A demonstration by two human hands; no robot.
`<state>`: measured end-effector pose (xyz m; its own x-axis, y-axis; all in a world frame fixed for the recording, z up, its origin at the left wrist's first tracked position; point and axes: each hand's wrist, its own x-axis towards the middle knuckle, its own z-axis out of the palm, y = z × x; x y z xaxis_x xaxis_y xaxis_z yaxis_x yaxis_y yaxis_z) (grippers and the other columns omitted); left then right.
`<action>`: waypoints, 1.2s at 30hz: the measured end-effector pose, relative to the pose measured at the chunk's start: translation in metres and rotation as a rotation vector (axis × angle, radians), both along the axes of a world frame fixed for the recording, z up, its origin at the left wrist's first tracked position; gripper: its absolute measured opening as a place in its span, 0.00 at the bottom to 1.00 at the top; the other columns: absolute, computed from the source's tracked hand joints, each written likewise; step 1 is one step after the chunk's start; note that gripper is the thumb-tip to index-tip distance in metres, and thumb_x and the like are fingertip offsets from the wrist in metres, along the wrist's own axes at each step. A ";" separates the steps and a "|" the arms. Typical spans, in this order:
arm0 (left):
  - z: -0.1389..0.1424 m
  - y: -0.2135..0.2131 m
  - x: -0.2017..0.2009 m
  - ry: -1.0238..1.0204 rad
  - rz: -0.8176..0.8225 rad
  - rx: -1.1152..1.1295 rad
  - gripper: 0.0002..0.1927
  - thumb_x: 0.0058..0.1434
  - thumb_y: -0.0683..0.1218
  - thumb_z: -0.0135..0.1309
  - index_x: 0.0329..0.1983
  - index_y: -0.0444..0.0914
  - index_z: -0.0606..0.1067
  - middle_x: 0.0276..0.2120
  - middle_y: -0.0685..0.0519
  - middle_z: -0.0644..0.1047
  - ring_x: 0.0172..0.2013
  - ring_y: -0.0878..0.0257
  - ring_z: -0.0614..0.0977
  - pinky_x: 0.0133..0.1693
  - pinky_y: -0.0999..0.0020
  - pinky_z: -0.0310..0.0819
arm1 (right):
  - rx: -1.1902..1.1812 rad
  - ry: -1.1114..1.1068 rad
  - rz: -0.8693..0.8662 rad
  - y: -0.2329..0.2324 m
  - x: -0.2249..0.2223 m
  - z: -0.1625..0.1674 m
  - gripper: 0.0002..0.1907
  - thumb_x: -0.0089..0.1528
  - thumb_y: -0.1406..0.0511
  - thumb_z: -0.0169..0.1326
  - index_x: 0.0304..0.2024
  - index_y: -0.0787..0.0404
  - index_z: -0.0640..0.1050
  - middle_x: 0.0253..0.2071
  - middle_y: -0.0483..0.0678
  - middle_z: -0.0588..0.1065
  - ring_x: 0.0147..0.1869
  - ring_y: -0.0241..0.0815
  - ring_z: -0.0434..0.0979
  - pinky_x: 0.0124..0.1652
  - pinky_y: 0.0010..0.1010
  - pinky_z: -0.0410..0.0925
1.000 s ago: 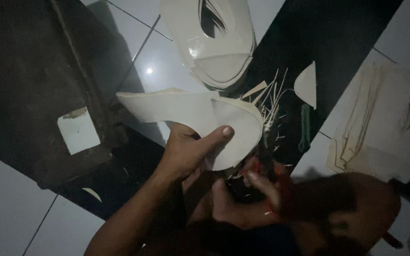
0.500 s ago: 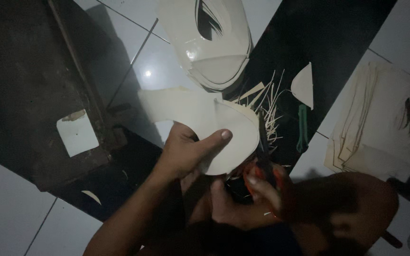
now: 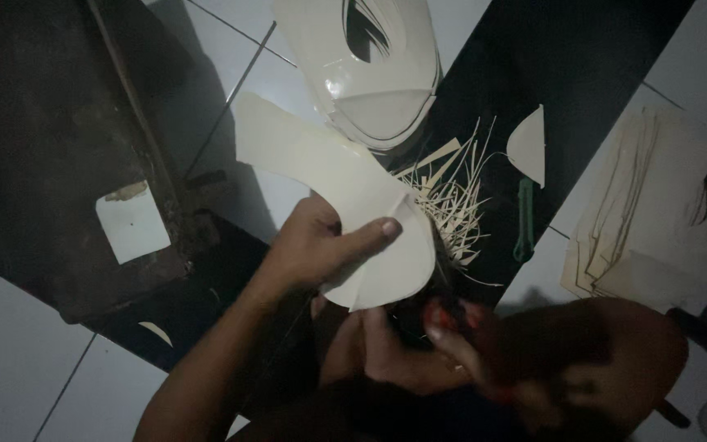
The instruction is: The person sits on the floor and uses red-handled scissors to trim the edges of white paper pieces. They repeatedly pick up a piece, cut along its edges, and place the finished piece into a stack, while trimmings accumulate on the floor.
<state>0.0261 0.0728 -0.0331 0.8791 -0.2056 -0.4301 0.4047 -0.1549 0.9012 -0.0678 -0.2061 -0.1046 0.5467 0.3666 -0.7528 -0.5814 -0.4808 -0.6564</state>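
Observation:
My left hand (image 3: pixel 312 250) pinches a cream-coloured curved sheet piece (image 3: pixel 329 180), thumb on top near its rounded end. Just below and to the right, my right hand (image 3: pixel 419 356) grips red-handled scissors (image 3: pixel 448 315) whose blades sit under the sheet's lower edge; the blades themselves are mostly hidden. A heap of thin cream offcut strips (image 3: pixel 452 196) lies on the dark floor tile right behind the sheet.
A stack of similar curved cream pieces (image 3: pixel 370 74) lies at the top. Another stack (image 3: pixel 656 213) sits at the right. A small cream triangle (image 3: pixel 529 143), a green tool (image 3: pixel 524 221) and a dark wooden board (image 3: pixel 51 147) with a white square also lie nearby.
The sheet has turned in my left hand: its long end swung from the left up toward the top stack. My right hand with the scissors stayed under its lower edge.

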 end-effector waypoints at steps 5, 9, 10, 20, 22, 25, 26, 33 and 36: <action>-0.002 -0.003 -0.001 0.027 -0.066 0.041 0.23 0.56 0.56 0.62 0.43 0.33 0.83 0.31 0.42 0.86 0.32 0.54 0.90 0.33 0.61 0.86 | 0.108 -0.012 -0.201 0.008 0.003 0.005 0.18 0.62 0.59 0.51 0.52 0.60 0.74 0.34 0.50 0.78 0.37 0.41 0.79 0.38 0.32 0.73; 0.000 0.000 -0.001 -0.086 -0.046 -0.008 0.23 0.57 0.57 0.62 0.43 0.33 0.83 0.33 0.43 0.86 0.35 0.55 0.90 0.36 0.62 0.86 | 0.309 -0.020 -0.142 0.005 0.002 -0.002 0.16 0.64 0.61 0.51 0.49 0.65 0.75 0.32 0.51 0.75 0.36 0.40 0.74 0.36 0.32 0.68; 0.002 0.001 -0.001 -0.089 -0.052 0.001 0.23 0.57 0.56 0.63 0.43 0.32 0.83 0.33 0.42 0.86 0.35 0.55 0.90 0.36 0.61 0.86 | 0.221 -0.023 -0.123 0.003 0.002 -0.005 0.15 0.65 0.61 0.52 0.46 0.67 0.74 0.30 0.53 0.73 0.34 0.42 0.73 0.34 0.34 0.66; 0.011 -0.001 0.009 0.134 -0.132 0.075 0.22 0.56 0.55 0.61 0.44 0.34 0.82 0.32 0.42 0.86 0.32 0.54 0.90 0.33 0.59 0.85 | -0.317 0.122 0.077 0.016 0.011 0.009 0.19 0.63 0.55 0.55 0.52 0.58 0.75 0.44 0.52 0.82 0.50 0.44 0.83 0.51 0.38 0.72; 0.011 -0.004 0.006 0.114 -0.148 0.029 0.22 0.56 0.55 0.61 0.45 0.34 0.82 0.33 0.42 0.86 0.33 0.54 0.90 0.34 0.59 0.85 | -0.059 0.042 -0.050 0.023 0.012 0.016 0.22 0.64 0.56 0.54 0.56 0.60 0.72 0.50 0.55 0.80 0.56 0.47 0.80 0.55 0.41 0.70; 0.009 -0.010 0.002 0.099 -0.215 0.027 0.23 0.56 0.55 0.61 0.46 0.34 0.82 0.34 0.42 0.86 0.33 0.53 0.90 0.35 0.59 0.85 | 0.232 -0.155 -0.234 0.032 0.012 0.022 0.20 0.64 0.57 0.54 0.54 0.60 0.73 0.47 0.54 0.80 0.53 0.46 0.80 0.52 0.40 0.70; 0.009 -0.012 0.002 0.120 -0.235 0.052 0.23 0.55 0.56 0.62 0.46 0.35 0.82 0.34 0.42 0.86 0.33 0.53 0.90 0.35 0.59 0.85 | 0.229 -0.171 -0.262 0.034 0.011 0.022 0.20 0.64 0.57 0.53 0.54 0.61 0.73 0.46 0.54 0.80 0.52 0.46 0.80 0.51 0.40 0.70; 0.006 -0.011 0.003 0.150 -0.270 0.094 0.24 0.52 0.56 0.63 0.46 0.35 0.83 0.34 0.43 0.86 0.33 0.52 0.90 0.35 0.56 0.85 | 0.218 -0.157 -0.320 0.029 0.006 0.008 0.16 0.64 0.59 0.53 0.49 0.62 0.76 0.41 0.53 0.80 0.45 0.45 0.80 0.45 0.37 0.70; 0.004 -0.008 0.002 0.175 -0.279 0.086 0.24 0.51 0.56 0.63 0.45 0.35 0.83 0.34 0.41 0.86 0.33 0.50 0.91 0.36 0.55 0.86 | 0.192 -0.152 -0.292 0.021 0.004 0.000 0.15 0.65 0.59 0.53 0.47 0.63 0.77 0.38 0.53 0.79 0.43 0.44 0.79 0.42 0.36 0.70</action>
<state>0.0280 0.0644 -0.0288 0.7053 -0.3842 -0.5957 0.4836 -0.3537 0.8006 -0.0640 -0.1856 -0.1050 0.7490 0.3055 -0.5879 -0.5648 -0.1693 -0.8076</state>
